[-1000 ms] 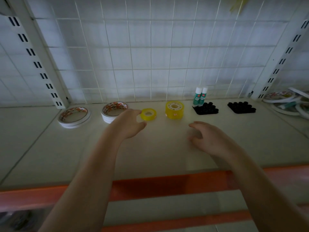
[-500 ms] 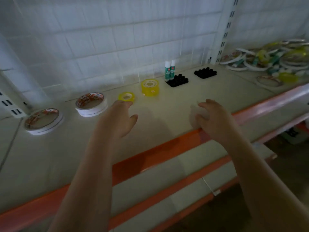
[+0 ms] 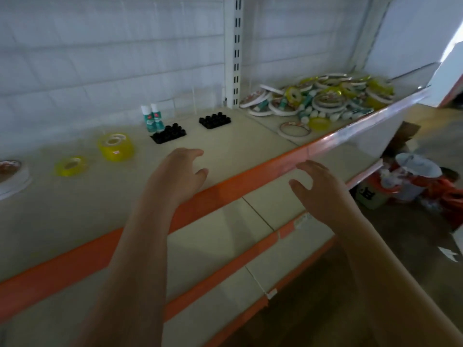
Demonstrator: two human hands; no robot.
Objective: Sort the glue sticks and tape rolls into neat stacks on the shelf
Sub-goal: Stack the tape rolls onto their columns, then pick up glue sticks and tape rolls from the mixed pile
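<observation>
Blurred heap of tape rolls (image 3: 323,98) far right; white roll (image 3: 11,176) cut off left.

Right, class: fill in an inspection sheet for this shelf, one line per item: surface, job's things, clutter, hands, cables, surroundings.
Surface: beige shelf with an orange front edge, white grid back panel.
Job's things: two glue sticks upright beside a black holder; a second black holder; tall yellow tape stack; low yellow tape roll; white tape stack at the left edge.
Clutter: unsorted pile of tape rolls and glue sticks at the right; one loose white roll in front of it.
Hands: left hand and right hand both empty, fingers relaxed.
Cables: nothing seen.
Surroundings: lower shelves, bags on the floor.
</observation>
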